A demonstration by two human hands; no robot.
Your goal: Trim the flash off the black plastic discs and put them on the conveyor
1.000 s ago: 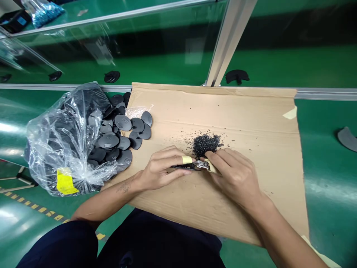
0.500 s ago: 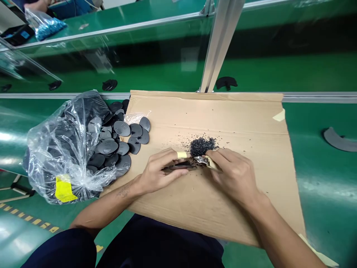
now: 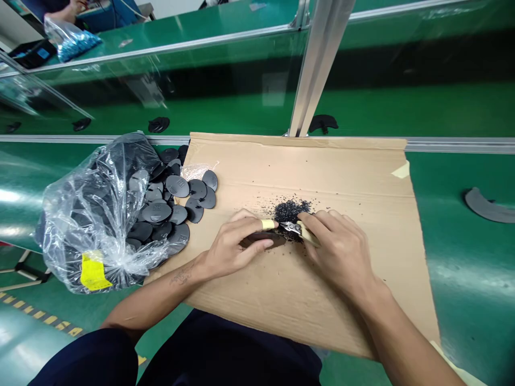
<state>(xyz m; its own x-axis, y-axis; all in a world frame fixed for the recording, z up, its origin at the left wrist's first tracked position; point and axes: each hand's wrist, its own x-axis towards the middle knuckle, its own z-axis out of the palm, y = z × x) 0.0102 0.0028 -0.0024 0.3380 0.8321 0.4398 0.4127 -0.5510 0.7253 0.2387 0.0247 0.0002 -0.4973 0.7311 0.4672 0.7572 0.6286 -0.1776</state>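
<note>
Green counter [image 3: 462, 279] partly covered by cardboard sheet [image 3: 341, 171]. Black oval disc [image 3: 274, 237] held over cardboard, pinched btwn L hand [image 3: 229, 244] fingers & thumb. Pliers [image 3: 290, 228] gripped in R hand [image 3: 340, 244], fingers wrapped round handles, tips near disc; contact can't be told. Black scraps [image 3: 292, 209] piled just beyond. Clear bag [image 3: 72, 214] w/ similar discs seen at left.

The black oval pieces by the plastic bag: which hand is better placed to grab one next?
Probably the left hand: it's nearer the black oval pieces, though it's holding a dark piece. The right hand is farther away, holding pliers.
</note>
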